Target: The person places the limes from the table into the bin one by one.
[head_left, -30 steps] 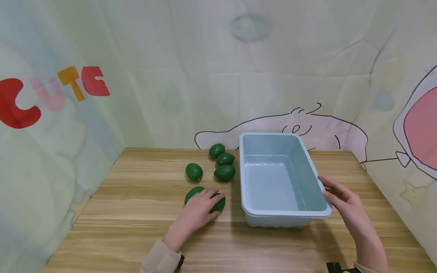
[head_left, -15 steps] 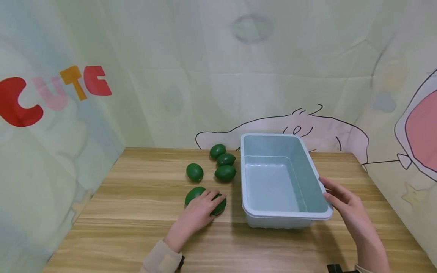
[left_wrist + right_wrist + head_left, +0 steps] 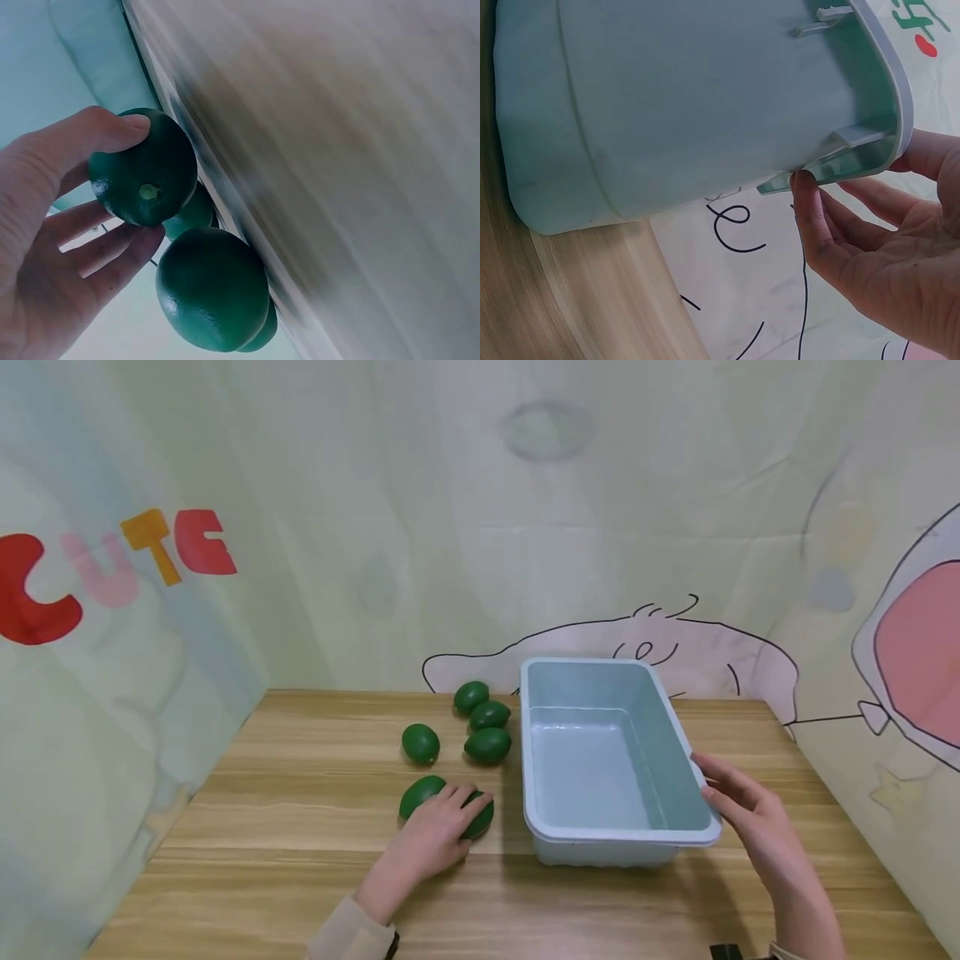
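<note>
My left hand (image 3: 427, 839) grips a dark green lime (image 3: 481, 818) low over the wooden table. In the left wrist view its thumb lies on top of this lime (image 3: 150, 176), with the fingers curled beneath. Just left of that hand sits a second lime (image 3: 418, 795), partly covered by the fingers. At the right, my right hand (image 3: 765, 831) holds the rim of a pale blue plastic basin (image 3: 618, 836). The right wrist view shows fingers and thumb pinching the basin's lip (image 3: 906, 112) on either side. Nothing is seen inside the basin.
Behind the left hand lie several more limes: one alone (image 3: 421, 744) and a group beside the basin's left wall, including a lime (image 3: 487, 746). A printed cloth (image 3: 360, 552) hangs behind and along both sides of the wooden table (image 3: 247, 827).
The left thumb has tucked in closer along the lime's near side. My right hand stays on the basin rim, and the head view has shifted slightly.
</note>
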Demonstrator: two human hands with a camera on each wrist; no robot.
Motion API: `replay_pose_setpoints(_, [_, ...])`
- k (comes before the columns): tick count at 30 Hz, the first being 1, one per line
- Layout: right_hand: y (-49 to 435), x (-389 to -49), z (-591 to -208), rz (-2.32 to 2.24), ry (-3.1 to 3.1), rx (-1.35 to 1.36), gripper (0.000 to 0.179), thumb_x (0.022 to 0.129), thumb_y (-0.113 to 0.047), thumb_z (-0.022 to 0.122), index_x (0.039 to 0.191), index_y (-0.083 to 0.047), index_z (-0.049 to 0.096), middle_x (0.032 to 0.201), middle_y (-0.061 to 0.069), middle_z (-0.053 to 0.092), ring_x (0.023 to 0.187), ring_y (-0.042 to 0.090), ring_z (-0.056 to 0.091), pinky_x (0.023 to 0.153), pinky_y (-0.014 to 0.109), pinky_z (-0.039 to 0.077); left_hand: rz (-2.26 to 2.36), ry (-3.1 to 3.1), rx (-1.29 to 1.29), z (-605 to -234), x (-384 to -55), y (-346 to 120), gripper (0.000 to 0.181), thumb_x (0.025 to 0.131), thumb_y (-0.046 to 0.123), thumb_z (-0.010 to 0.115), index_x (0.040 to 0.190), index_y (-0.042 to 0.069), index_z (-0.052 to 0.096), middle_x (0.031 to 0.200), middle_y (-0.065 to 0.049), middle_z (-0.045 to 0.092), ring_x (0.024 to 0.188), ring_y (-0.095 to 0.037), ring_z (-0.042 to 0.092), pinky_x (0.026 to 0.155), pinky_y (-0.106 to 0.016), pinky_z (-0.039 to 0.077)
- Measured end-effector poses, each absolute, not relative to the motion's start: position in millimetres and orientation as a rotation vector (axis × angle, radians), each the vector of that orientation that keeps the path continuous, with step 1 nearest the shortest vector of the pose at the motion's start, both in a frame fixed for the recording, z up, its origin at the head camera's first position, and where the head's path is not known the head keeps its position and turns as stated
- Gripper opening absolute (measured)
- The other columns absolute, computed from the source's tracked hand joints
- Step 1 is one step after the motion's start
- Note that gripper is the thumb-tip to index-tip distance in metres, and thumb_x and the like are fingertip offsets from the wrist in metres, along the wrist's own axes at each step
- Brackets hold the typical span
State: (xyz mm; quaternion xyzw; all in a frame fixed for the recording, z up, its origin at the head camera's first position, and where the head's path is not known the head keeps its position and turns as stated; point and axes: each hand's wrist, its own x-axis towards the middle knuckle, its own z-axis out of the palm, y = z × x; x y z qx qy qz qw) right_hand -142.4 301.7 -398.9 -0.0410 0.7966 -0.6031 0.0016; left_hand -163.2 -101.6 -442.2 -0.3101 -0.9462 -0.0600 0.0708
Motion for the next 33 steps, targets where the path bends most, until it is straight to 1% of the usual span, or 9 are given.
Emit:
replay_pose_setpoints(5, [300.8,-142.3,-399.3,-1.890,2.510,-0.146,0.051,0.098,-0.022,0.055,0.144,-0.005,0.042,0.123,-0.021,0.058,0.106,-0.008,0.057,0.082,0.009,0.046,-0.163,-2.830,-0.928,-441.9,-161.9,-100.7,0.061,0.075,0.016,0.079,0.132,0.013,0.056,0.127,-0.009,0.057,0.111,-0.025,0.057,0.090,-0.038,0.053])
replay_pose_setpoints(18, [300.6,-142.2,-399.7,-1.905,2.506,-0.162,0.051,0.098,-0.022,0.055,0.144,-0.004,0.042,0.125,-0.020,0.057,0.106,-0.007,0.057,0.083,0.009,0.046,-0.164,-2.801,-0.909,-428.7,-157.5,-97.8,0.060,0.074,0.016,0.079,0.130,0.013,0.057,0.125,-0.009,0.059,0.111,-0.026,0.058,0.087,-0.039,0.054])
replay_pose_setpoints(24, [300.2,-142.4,-399.3,-1.903,2.497,-0.152,0.052,0.098,-0.023,0.055,0.144,-0.005,0.042,0.125,-0.019,0.057,0.106,-0.006,0.057,0.083,0.009,0.046,-0.170,-2.797,-0.900,-418.2,-156.2,-96.4,0.062,0.075,0.015,0.079,0.133,0.014,0.055,0.126,-0.009,0.059,0.111,-0.026,0.059,0.088,-0.038,0.054])
replay_pose_setpoints(33, [300.8,-142.0,-398.7,-1.881,2.506,-0.137,0.052,0.098,-0.024,0.054,0.145,-0.006,0.041,0.125,-0.020,0.056,0.106,-0.007,0.056,0.083,0.009,0.046,-0.163,-2.758,-0.917,-406.0,-158.1,-93.6,0.066,0.075,0.015,0.079,0.135,0.015,0.053,0.128,-0.009,0.058,0.112,-0.025,0.058,0.088,-0.037,0.054])
